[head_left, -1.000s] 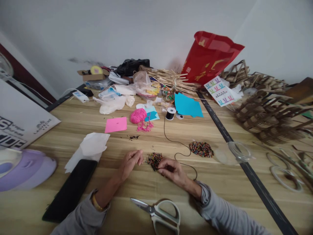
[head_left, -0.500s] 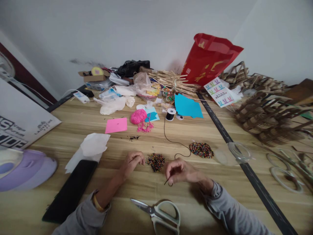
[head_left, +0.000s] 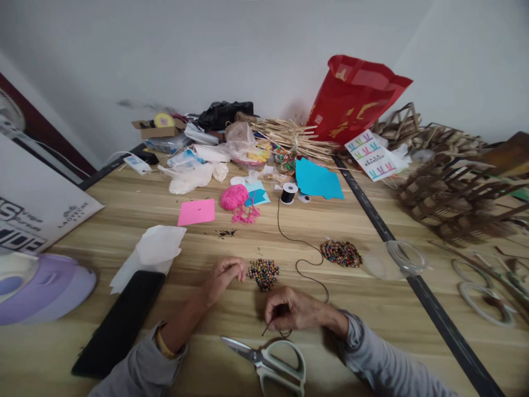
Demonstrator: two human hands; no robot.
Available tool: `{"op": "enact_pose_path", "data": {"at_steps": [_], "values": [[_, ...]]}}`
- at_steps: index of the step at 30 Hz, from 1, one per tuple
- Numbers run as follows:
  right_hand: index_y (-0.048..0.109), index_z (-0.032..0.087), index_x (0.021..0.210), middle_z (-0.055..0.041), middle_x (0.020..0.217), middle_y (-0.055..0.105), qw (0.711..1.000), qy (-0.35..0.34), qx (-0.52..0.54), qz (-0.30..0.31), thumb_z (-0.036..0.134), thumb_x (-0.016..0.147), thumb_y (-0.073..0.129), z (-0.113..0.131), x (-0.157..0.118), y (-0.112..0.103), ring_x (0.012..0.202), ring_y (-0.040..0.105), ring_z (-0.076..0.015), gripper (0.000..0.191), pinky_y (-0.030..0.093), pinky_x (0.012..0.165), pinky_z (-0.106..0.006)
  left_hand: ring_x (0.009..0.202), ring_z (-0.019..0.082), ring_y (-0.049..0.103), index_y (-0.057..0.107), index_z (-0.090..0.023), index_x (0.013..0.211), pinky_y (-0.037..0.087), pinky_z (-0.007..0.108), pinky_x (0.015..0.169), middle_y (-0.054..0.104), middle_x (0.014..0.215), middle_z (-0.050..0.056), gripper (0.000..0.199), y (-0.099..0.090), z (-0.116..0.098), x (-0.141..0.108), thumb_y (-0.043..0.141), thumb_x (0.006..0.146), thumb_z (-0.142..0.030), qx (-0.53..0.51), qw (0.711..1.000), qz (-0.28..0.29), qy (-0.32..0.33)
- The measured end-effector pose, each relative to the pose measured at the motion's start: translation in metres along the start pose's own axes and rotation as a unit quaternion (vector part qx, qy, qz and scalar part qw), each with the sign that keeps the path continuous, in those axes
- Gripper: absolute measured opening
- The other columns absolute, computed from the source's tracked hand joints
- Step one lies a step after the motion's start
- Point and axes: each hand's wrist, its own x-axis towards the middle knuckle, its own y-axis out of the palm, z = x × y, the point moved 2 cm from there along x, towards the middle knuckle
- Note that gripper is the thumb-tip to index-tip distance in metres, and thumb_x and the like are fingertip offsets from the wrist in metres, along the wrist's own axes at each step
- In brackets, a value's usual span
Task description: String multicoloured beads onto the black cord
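My right hand [head_left: 291,310] pinches the end of a thin black cord [head_left: 303,241], whose tip sticks out below the fingertips. The cord winds back to a black spool [head_left: 289,193]. My left hand [head_left: 226,274] rests on the table with its fingers curled together, just left of a pile of loose multicoloured beads [head_left: 263,274]; whatever its fingertips hold, if anything, is too small to make out. Scissors [head_left: 264,358] with pale handles lie below my right hand, blades apart. A coil of strung beads [head_left: 341,253] sits right of the pile.
A black phone-like slab [head_left: 119,325] and white paper [head_left: 159,245] lie left. Pink yarn [head_left: 234,197], pink paper [head_left: 196,212] and blue sheets [head_left: 318,179] are farther back. Woven baskets [head_left: 446,198] and clear tubing [head_left: 407,257] stand right. A red bag [head_left: 357,99] is behind.
My right hand has moved left and toward me with the cord end, below the bead pile. More cord now shows behind it. My left hand has hardly moved.
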Motion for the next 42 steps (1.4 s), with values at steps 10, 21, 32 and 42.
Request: {"op": "enact_pose_path", "data": {"at_steps": [10,21,32,42], "values": [[0.066,0.011,0.073,0.0002,0.065,0.055,0.999,0.008,0.037,-0.004,0.034,0.077,0.068,-0.002,0.003,-0.001,0.058,0.048,-0.0087,0.023,0.038,0.054,-0.019,0.058,0.016,0.048,0.042,-0.018,0.049,0.037,0.032,0.064,0.05,0.053,0.002,0.026,0.004,-0.006,0.0,0.047,0.073,-0.025,-0.249,0.968,0.009,-0.01],[0.066,0.012,0.075,0.0008,0.066,0.056,1.0,-0.011,0.016,-0.003,0.038,0.079,0.068,-0.006,0.004,-0.003,0.058,0.048,-0.0082,0.026,0.039,0.055,-0.019,0.059,0.016,0.047,0.039,-0.018,0.047,0.039,0.036,0.071,0.043,0.049,0.0,0.037,0.006,-0.009,0.0,0.052,0.078,-0.032,-0.298,0.954,0.011,-0.027],[0.066,0.012,0.077,0.0,0.067,0.059,0.997,-0.003,0.069,-0.04,0.05,0.075,0.071,-0.013,0.004,-0.003,0.058,0.05,-0.0087,0.038,0.041,0.055,-0.02,0.068,0.018,0.056,0.056,-0.016,0.058,0.044,0.031,0.071,0.062,0.064,0.005,0.031,-0.003,-0.006,0.001,0.044,0.081,-0.033,-0.069,0.997,-0.045,-0.003],[0.059,0.013,0.077,0.0043,0.059,0.055,0.979,0.057,0.191,-0.032,0.051,0.071,0.074,-0.018,0.004,-0.007,0.045,0.051,-0.0053,0.041,0.044,0.046,-0.016,0.06,0.013,0.054,0.071,-0.015,0.073,0.042,0.022,0.058,0.064,0.068,0.003,0.009,-0.005,0.012,0.004,0.063,0.069,-0.017,0.201,0.979,-0.026,-0.037]]}}
